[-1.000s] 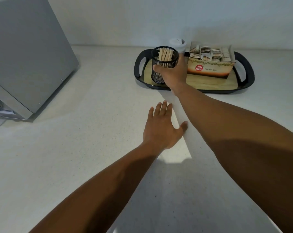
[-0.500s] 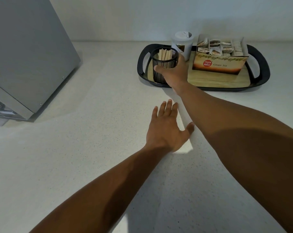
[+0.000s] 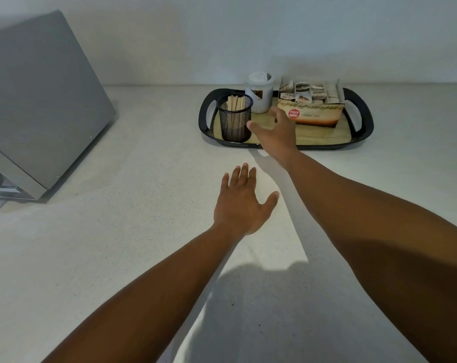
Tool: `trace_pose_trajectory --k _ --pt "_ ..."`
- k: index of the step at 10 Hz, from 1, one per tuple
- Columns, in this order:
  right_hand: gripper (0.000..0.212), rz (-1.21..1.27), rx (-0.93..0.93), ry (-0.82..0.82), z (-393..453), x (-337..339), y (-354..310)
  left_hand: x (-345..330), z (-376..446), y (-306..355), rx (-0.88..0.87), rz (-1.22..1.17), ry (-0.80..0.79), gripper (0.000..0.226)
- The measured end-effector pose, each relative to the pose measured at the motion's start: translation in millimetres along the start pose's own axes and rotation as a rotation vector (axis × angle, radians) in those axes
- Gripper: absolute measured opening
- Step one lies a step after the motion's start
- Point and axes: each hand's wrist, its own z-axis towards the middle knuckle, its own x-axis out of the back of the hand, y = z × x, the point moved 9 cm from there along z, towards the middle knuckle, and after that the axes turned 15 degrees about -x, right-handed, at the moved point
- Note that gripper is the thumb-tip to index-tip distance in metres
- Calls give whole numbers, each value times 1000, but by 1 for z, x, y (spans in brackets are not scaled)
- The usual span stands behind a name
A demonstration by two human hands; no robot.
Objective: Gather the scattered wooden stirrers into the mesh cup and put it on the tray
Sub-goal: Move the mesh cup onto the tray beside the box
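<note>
Two bare hands over the pale counter [image 3: 91, 244]. Head view: the mesh cup [image 3: 234, 121] stands upright at the left end of the black tray [image 3: 363, 121], wooden stirrers [image 3: 236, 102] bunched inside. Right hand [image 3: 275, 133] hovers just beside it, fingers spread, gripping nothing. Left hand [image 3: 241, 205] lies flat, fingers loosely splayed. Behind: a white cup [image 3: 259, 91] and tea box [image 3: 312, 108].

tray's near rim [image 3: 326, 146] partly behind right hand [image 3: 274, 132], tea box print [image 3: 311, 115] too small (unreadable), grey appliance [image 3: 38, 106] cropped left
</note>
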Motion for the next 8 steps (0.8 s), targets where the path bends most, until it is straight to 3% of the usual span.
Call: trace_pose_trajectory --k 5,8 --pt "51 -194 95 6 -55 56 5 7 -2 11 -60 1 -72 74" --pt "48 -349 164 41 -95 84 6 56 1 26 -100 18 46 56"
